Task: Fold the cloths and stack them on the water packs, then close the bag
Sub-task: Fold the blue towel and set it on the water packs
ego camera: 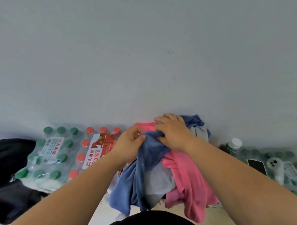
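Grey wall [141, 52], shrink-wrapped water packs [48, 159] (green caps), pale floor [101, 213]

A heap of cloths [158, 173] lies in the middle, against the wall [141, 52]. Both hands rest on top of it, the left hand [130, 142] just left of the right hand [172, 131]. Two water packs [64, 156] stand side by side left of the heap, with a bag [12, 179] further left. Right of the heap lies another pack [285, 172], a phone [257, 166] on it and a bottle [232, 146] behind.
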